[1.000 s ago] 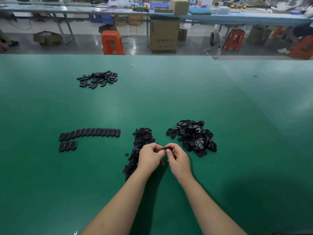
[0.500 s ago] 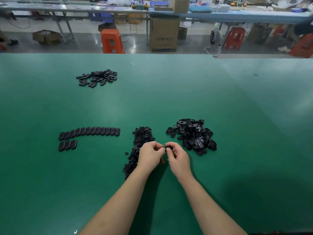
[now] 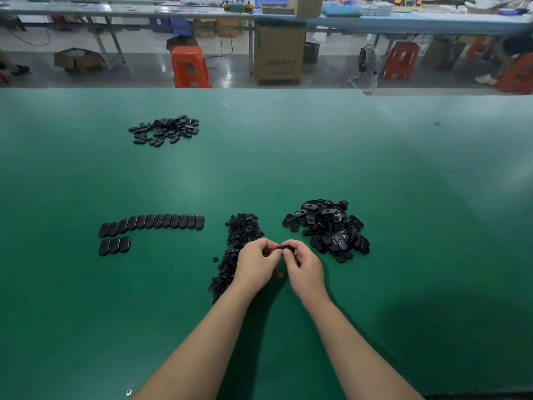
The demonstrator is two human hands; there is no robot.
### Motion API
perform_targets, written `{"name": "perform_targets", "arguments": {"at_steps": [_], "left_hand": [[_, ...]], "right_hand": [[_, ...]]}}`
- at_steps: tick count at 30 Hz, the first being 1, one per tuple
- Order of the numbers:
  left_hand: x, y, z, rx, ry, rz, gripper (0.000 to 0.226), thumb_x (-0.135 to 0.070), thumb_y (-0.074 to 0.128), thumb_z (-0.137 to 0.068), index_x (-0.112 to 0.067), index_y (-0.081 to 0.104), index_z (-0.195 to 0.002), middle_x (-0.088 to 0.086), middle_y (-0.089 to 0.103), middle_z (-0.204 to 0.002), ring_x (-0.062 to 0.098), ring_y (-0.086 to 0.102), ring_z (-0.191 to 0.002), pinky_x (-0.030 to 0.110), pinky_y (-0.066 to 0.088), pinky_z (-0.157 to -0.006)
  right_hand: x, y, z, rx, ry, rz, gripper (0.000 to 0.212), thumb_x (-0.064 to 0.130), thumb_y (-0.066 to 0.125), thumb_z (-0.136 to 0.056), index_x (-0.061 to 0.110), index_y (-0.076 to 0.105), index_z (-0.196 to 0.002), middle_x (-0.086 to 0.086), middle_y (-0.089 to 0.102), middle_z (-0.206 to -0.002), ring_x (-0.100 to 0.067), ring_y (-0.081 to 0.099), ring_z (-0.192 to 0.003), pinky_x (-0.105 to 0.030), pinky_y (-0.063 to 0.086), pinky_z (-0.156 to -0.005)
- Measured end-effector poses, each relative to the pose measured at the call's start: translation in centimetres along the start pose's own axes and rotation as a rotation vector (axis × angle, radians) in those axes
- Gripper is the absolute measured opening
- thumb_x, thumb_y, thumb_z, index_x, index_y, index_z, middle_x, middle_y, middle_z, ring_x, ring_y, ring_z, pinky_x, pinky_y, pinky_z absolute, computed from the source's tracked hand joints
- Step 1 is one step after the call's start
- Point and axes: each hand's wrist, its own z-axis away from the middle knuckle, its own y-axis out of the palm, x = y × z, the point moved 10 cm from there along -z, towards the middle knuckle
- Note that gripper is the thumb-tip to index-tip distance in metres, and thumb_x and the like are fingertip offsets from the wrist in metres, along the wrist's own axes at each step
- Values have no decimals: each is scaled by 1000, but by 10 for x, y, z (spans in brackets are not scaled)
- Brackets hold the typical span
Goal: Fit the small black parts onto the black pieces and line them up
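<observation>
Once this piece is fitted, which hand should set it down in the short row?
Left, probably. The short row lies on the left hand's side. The right hand, also pinching the black piece, would have to cross over; it sits nearer the pile of pieces.

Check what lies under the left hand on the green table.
The near part of the strip of small black parts runs under the left hand and wrist. The parts directly beneath are covered. Both hands pinch one black piece with the right hand.
</observation>
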Motion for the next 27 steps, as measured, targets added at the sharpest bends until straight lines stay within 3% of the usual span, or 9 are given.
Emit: {"name": "perform_targets", "arguments": {"at_steps": [4, 6, 15, 20, 24, 27], "left_hand": [[0, 5, 1, 12, -18, 58, 4, -19, 68, -93, -17, 70, -89, -1, 73, -73, 21, 71, -53, 23, 52, -54], [1, 6, 1, 10, -29, 87, 6, -18, 69, -93, -15, 70, -88, 0, 73, -71, 22, 70, -53, 22, 52, -52], [2, 3, -1, -10, -63, 65, 7, -17, 74, -89, -12, 72, -85, 3, 73, -69, 21, 72, -56, 29, 57, -60], [2, 2, -4, -38, -89, 44, 7, -13, 74, -89, -11, 71, -83, 3, 74, -71, 19, 72, -57, 28, 57, -59], [1, 6, -5, 8, -56, 71, 5, -12, 71, -91, -9, 72, -87, 5, 75, -73, 24, 72, -57, 36, 61, -66], [-1, 7, -6, 46, -7, 96, 14, -10, 67, -94, -13, 71, -106, 5, 73, -82, 23, 70, -56, 33, 60, -64]], "right_hand": [[-3, -1, -1, 9, 20, -7, 20, 11, 56, -101, 26, 69, -104, 8, 73, -91, -12, 64, -78, -46, 58, -81], [-3, -1, -1, 9, 21, -2, 21, 11, 54, -101, 25, 70, -106, 7, 72, -91, -13, 63, -78, -48, 58, -81], [-3, 1, 0, 23, 15, 15, 25, 10, 50, -102, 22, 71, -108, 14, 66, -81, -5, 59, -73, -39, 55, -78], [-8, 3, -1, 25, 47, -5, 28, 10, 48, -103, 23, 72, -107, 6, 74, -93, -14, 69, -84, -42, 58, -82], [-10, 0, -2, -3, 51, -41, 26, 10, 48, -104, 27, 69, -106, 9, 68, -77, -5, 59, -66, -34, 54, -70], [-9, -5, -1, -59, 58, -148, 24, 8, 48, -103, 29, 60, -103, 3, 67, -72, -8, 58, -57, -28, 52, -58]]}}
